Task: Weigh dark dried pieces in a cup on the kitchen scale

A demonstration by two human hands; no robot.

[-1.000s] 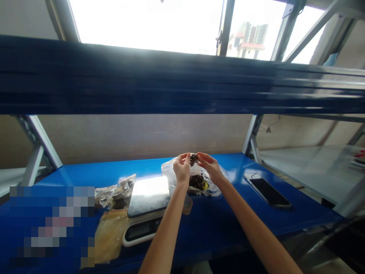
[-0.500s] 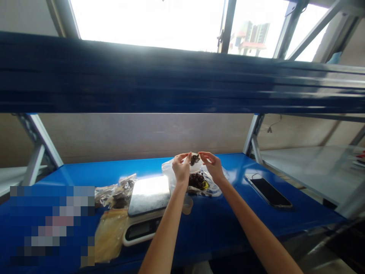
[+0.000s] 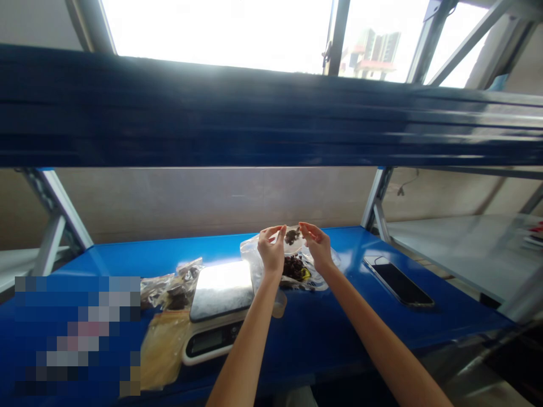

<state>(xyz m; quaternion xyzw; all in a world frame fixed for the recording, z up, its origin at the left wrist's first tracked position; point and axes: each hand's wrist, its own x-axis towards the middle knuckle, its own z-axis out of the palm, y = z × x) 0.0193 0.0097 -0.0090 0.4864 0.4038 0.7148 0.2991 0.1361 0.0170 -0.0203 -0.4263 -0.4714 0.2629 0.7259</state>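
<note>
Between my two hands hangs a small clear plastic bag with dark brown pieces in it. My left hand pinches its left edge between thumb and fingers. At the bag's right upper edge my right hand is closed in a pinch. Just below, a larger clear plastic bag lies spread on the blue table, with a heap of dark dried pieces and a yellow item on it. A small translucent cup stands partly behind my left forearm.
To the left sits a kitchen scale with a shiny platform. Filled clear bags and a stack of yellowish plastic bags lie beside it. A phone rests on the right. A blue shelf beam crosses above the table.
The small bag is now spread wider and flatter between my hands, its dark pieces showing more plainly. My right hand has shifted slightly up and to the right.
</note>
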